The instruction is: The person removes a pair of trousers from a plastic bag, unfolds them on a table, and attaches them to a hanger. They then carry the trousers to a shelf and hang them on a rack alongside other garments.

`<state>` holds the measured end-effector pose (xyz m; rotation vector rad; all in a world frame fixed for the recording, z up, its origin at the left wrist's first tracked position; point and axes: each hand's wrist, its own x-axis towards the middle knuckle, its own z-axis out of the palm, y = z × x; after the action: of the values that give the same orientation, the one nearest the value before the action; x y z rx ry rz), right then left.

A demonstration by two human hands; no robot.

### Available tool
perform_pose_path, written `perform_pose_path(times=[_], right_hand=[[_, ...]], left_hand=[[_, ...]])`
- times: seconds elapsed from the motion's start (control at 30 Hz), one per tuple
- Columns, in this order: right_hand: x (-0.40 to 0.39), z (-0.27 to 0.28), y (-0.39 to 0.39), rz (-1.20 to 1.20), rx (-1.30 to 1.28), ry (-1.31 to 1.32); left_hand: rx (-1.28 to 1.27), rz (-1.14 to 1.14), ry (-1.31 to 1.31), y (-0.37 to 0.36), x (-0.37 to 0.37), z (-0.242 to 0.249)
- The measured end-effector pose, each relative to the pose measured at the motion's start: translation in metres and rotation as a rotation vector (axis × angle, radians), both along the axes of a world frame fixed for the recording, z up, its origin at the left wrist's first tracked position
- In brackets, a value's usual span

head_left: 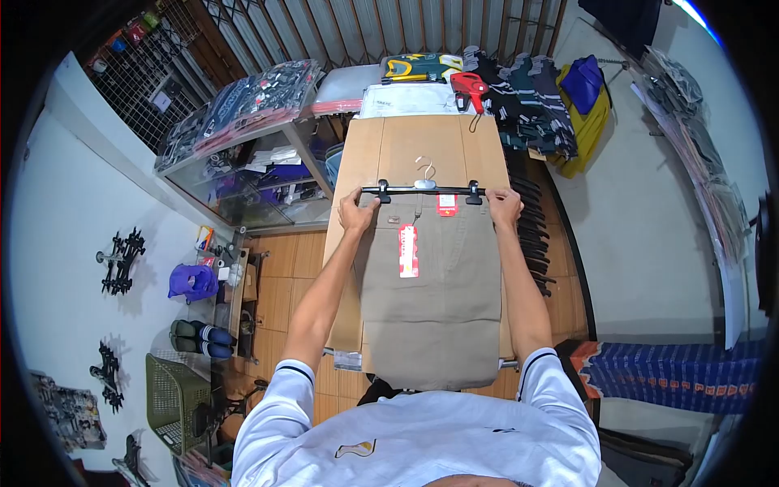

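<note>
Olive-grey trousers (438,300) lie folded on a light wooden table (406,146), their lower part hanging over its near edge. A black clip hanger (446,190) with a metal hook runs along the waistband, a clip near each end. My left hand (357,211) closes its fingers on the hanger's left end. At the right end my right hand (505,206) is closed round the bar. A red and white tag (408,252) hangs on the trousers, and a smaller red label (447,204) sits at the waistband.
A red tag gun (469,89) rests at the table's far edge beside white packages (406,101). To the left stands a glass cabinet (243,178) stacked with packed clothes. Black hangers (531,235) hang along the table's right side. A green basket (166,406) is at lower left.
</note>
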<state>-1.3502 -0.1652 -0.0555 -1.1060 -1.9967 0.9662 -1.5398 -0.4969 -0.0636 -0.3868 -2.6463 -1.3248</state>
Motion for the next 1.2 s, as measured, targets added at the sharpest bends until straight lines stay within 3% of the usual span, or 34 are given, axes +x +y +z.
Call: perform_pose_path(times=[0.13,0.27,0.6,0.7,0.8,0.9,0.93,1.0,1.07,1.1,1.2], right_hand=[[-0.009,-0.015,0.003,0.005,0.036,-0.015],[-0.013,-0.018,-0.002,-0.013,0.053,-0.034],[-0.010,0.007,-0.012,-0.064,0.075,-0.156],[-0.008,0.018,0.005,-0.018,-0.165,-0.206],[-0.016,0.006,0.041,0.086,-0.358,0.125],[-0.034,0.014,0.023,0.113,-0.104,0.259],[-0.037,0.040,-0.003,0.166,-0.093,0.230],[-0.066,0.039,-0.036,0.398,0.005,0.333],[-0.082,0.072,-0.085,0.566,-0.097,0.195],[-0.102,0.057,-0.096,0.696,0.085,0.233],[-0.140,0.047,-0.135,0.838,0.125,0.086]], left_hand=[[-0.112,0.048,0.134,0.001,-0.004,-0.009],[-0.177,0.056,-0.100,0.003,-0.007,-0.005],[-0.133,0.076,-0.125,0.004,-0.005,-0.001],[-0.132,0.074,-0.125,0.004,-0.006,-0.002],[-0.137,0.077,-0.126,0.004,-0.007,-0.003],[-0.148,0.080,-0.136,0.004,-0.008,-0.005],[-0.140,0.076,-0.141,0.004,-0.008,-0.006],[-0.139,0.073,-0.145,0.003,-0.008,-0.006],[-0.153,0.075,-0.141,0.003,-0.009,-0.007],[-0.155,0.068,-0.143,0.003,-0.010,-0.007],[-0.163,0.049,-0.160,0.001,-0.010,-0.003]])
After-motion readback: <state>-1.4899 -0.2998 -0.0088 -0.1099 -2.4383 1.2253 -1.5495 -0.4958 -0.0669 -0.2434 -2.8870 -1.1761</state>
